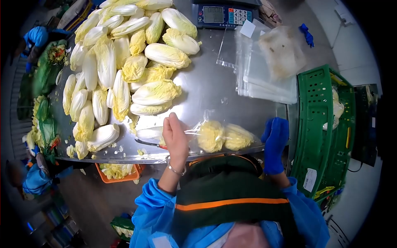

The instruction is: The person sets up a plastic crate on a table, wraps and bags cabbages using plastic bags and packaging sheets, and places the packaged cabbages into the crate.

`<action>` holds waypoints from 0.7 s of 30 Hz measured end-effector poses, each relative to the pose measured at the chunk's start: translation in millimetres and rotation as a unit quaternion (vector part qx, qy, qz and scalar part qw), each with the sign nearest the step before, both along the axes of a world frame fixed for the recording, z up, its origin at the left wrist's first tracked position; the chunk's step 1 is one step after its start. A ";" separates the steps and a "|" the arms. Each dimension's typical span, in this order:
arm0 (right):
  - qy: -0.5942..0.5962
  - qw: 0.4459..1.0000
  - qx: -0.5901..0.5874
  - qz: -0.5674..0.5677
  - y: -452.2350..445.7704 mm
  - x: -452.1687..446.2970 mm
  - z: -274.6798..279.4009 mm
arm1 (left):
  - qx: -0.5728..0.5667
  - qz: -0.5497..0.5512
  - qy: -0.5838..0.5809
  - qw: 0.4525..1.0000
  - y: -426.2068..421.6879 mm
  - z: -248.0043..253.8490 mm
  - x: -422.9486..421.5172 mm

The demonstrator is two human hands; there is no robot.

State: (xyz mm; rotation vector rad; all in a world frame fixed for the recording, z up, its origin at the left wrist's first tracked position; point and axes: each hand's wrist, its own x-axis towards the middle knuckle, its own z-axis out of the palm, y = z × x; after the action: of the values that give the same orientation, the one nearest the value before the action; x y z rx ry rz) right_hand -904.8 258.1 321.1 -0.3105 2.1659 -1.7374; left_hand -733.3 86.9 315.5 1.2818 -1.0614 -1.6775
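My bare left hand [175,134], a bracelet at its wrist, is closed at the table's front edge. Clear film from a plastic bag [205,120] runs to it, seemingly gripped in the fingers. Inside the bag lie two yellow napa cabbages [211,137], side by side. Right of them is my right hand [275,138] in a blue glove, fingers stretched out and close together, apart from the bag. A knife [149,143] with a dark curved blade lies beside my left hand, its reddish handle partly hidden. Behind it rests a pale cabbage [149,132].
Many napa cabbages [105,62] cover the table's left side. At the back stands a digital scale [215,15]; clear bags [264,78] are stacked right of it. A green crate [316,124] stands at the right, an orange crate [120,175] below the table. Other people [37,37] are at left.
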 end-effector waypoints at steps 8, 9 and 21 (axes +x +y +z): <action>0.250 0.887 0.351 0.166 104.4 -33.4 -9.2 | 0.183 -0.100 -0.080 0.975 9.6 -14.7 85.7; 0.250 0.866 0.384 0.203 111.3 -34.0 -9.2 | 0.180 -0.110 -0.080 0.974 8.5 -14.4 87.7; 0.040 0.910 0.142 0.388 46.7 40.0 6.5 | 0.085 -0.041 -0.041 0.995 15.6 -8.4 88.9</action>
State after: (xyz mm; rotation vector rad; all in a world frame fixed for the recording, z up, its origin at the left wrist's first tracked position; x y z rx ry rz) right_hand -864.9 304.8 327.5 -1.0105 1.9059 -0.9639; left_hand -644.4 102.5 307.1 1.4434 -1.0499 -1.8230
